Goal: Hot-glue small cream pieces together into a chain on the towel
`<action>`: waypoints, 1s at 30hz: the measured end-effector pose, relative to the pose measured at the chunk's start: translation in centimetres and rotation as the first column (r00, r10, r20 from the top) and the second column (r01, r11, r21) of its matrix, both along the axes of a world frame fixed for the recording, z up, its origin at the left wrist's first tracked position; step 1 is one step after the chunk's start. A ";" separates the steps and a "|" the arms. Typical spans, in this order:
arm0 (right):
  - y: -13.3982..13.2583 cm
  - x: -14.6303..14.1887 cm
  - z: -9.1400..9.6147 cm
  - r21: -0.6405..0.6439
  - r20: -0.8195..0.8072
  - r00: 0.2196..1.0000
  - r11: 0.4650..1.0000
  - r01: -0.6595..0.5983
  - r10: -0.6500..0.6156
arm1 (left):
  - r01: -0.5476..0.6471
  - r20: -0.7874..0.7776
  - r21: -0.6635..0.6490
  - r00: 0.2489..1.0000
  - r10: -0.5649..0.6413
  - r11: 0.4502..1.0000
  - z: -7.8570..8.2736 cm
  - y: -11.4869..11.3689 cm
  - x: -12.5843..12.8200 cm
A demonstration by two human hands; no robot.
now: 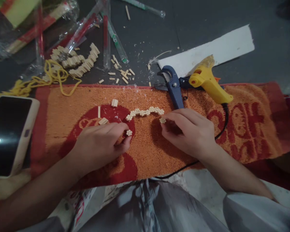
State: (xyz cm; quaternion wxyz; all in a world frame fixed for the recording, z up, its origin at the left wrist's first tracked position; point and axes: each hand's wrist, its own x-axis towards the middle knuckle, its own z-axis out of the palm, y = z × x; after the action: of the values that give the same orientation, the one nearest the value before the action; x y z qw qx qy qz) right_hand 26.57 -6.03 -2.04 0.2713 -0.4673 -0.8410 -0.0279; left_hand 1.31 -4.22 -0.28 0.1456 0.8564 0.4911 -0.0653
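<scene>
My left hand point(103, 141) pinches a small flower-shaped bundle of cut wooden sticks point(129, 132), its round ends facing up. A similar stick bundle point(162, 120) sits between the thumb and fingers of my right hand point(188, 130). Between and just beyond both hands, a wavy chain of joined stick bundles point(145, 112) lies on the orange towel point(145, 154); its right end is close to my right fingertips. Near my left hand lie a loose stick point(99, 111), a bundle on its side point(103, 121) and another short bundle point(114, 102).
Beyond the towel's far edge are a blue cutter point(172, 85), a yellow glue gun point(211, 82) with a black cord, and a white board point(222, 45). Stick scraps point(125, 75), finished bundle chains point(87, 62), yellow string point(54, 72) and plastic-wrapped sticks point(45, 25) lie leftward. A phone point(11, 135) is at left.
</scene>
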 end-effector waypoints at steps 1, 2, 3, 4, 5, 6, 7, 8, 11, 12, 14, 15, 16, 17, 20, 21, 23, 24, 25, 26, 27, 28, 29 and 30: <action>0.0 0.0 -0.1 0.000 0.017 1.000 1.000 0.012 -0.012 | 0.003 -0.010 -0.004 1.000 -0.003 1.000 0.1 0.0 0.0; 0.0 0.0 -0.1 0.000 0.032 0.999 1.000 0.021 -0.021 | 0.005 -0.021 -0.005 1.000 -0.005 1.000 0.1 0.0 0.1; 0.1 0.0 -0.1 0.000 0.045 0.999 1.000 0.026 -0.026 | 0.014 -0.030 -0.019 0.999 -0.015 1.000 0.2 0.0 0.1; 0.1 0.0 -0.2 -0.002 0.055 0.998 1.000 0.030 -0.030 | 0.013 -0.027 -0.012 1.000 -0.013 1.000 0.2 0.0 0.1; 0.0 0.0 -0.2 -0.003 0.057 0.998 0.999 0.032 -0.031 | 0.011 -0.029 -0.016 1.000 -0.011 1.000 0.2 0.0 0.1; 0.0 0.0 -0.2 -0.004 0.054 0.998 0.999 0.032 -0.031 | 0.011 -0.026 -0.016 1.000 -0.011 1.000 0.2 0.0 0.1; 0.0 0.0 -0.2 -0.008 0.049 0.998 0.999 0.031 -0.031 | 0.007 -0.023 -0.011 1.000 -0.008 1.000 0.2 0.0 0.1; 0.0 0.1 -0.2 -0.015 0.042 0.999 0.999 0.030 -0.029 | 0.008 -0.021 -0.012 1.000 -0.008 1.000 0.1 0.0 0.1; -0.1 0.1 -0.2 -0.039 0.014 1.000 0.999 0.015 -0.014 | -0.001 -0.032 -0.018 0.999 0.000 1.000 0.1 0.0 0.0; -0.1 0.1 -0.2 -0.043 0.006 1.000 0.999 0.008 -0.007 | -0.005 -0.041 -0.024 0.999 0.004 1.000 0.1 0.0 0.0; -0.1 0.1 -0.2 -0.046 -0.007 1.000 0.999 0.001 -0.002 | -0.009 -0.051 -0.036 0.999 0.007 0.999 0.1 0.1 0.1; -0.1 0.0 -0.1 -0.050 -0.013 1.000 0.999 0.004 -0.005 | -0.009 -0.053 -0.041 0.999 0.006 0.999 0.1 0.1 0.1; -0.1 0.0 -0.1 -0.058 -0.019 1.000 0.998 0.010 -0.011 | -0.008 -0.050 -0.041 0.999 0.006 0.999 0.1 0.1 0.2; -0.1 -0.1 -0.1 -0.069 -0.026 0.999 0.997 0.017 -0.019 | -0.007 -0.048 -0.039 0.999 0.005 0.999 0.1 0.1 0.2; -0.2 -0.2 0.0 -0.096 -0.043 0.999 0.995 0.029 -0.034 | 0.006 -0.036 -0.012 0.999 -0.006 1.000 0.1 0.0 0.2; -0.2 -0.2 0.0 -0.094 -0.043 0.998 0.995 0.030 -0.034 | 0.013 -0.027 -0.003 1.000 -0.013 1.000 0.1 0.0 0.1; -0.2 -0.1 -0.1 -0.085 -0.034 0.999 0.996 0.029 -0.032 | 0.016 -0.011 0.001 1.000 -0.016 1.000 0.0 0.0 0.0; -0.2 -0.1 -0.1 -0.083 -0.023 0.999 0.996 0.030 -0.032 | 0.011 -0.006 -0.004 1.000 -0.011 1.000 0.0 0.0 -0.1; -0.2 0.0 -0.2 -0.082 -0.013 0.999 0.996 0.032 -0.033 | 0.004 -0.003 -0.013 1.000 -0.004 1.000 0.0 0.0 -0.1; -0.3 0.0 -0.2 -0.083 -0.005 0.999 0.996 0.033 -0.034 | -0.004 -0.003 -0.020 1.000 0.004 1.000 0.0 0.0 -0.1; -0.3 0.1 -0.2 -0.083 -0.003 0.999 0.996 0.035 -0.036 | -0.010 0.000 -0.026 1.000 0.010 1.000 0.0 0.0 -0.1; -0.3 0.1 -0.2 -0.079 -0.004 0.999 0.996 0.037 -0.037 | -0.014 0.003 -0.030 1.000 0.014 0.999 0.0 0.0 -0.1; -0.3 0.1 -0.2 -0.074 -0.008 0.999 0.997 0.036 -0.037 | -0.015 0.010 -0.027 1.000 0.015 1.000 0.0 0.0 -0.1; -0.3 0.1 -0.2 -0.070 -0.015 0.999 0.997 0.035 -0.037 | -0.011 0.018 -0.018 1.000 0.012 1.000 -0.1 0.0 0.0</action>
State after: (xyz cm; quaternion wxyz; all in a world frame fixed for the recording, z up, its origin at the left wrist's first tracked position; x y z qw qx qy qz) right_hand 26.65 -6.36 -2.26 0.2611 -0.4918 -0.8307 0.0005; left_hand 1.27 -4.20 -0.33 0.1581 0.8528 0.4940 -0.0609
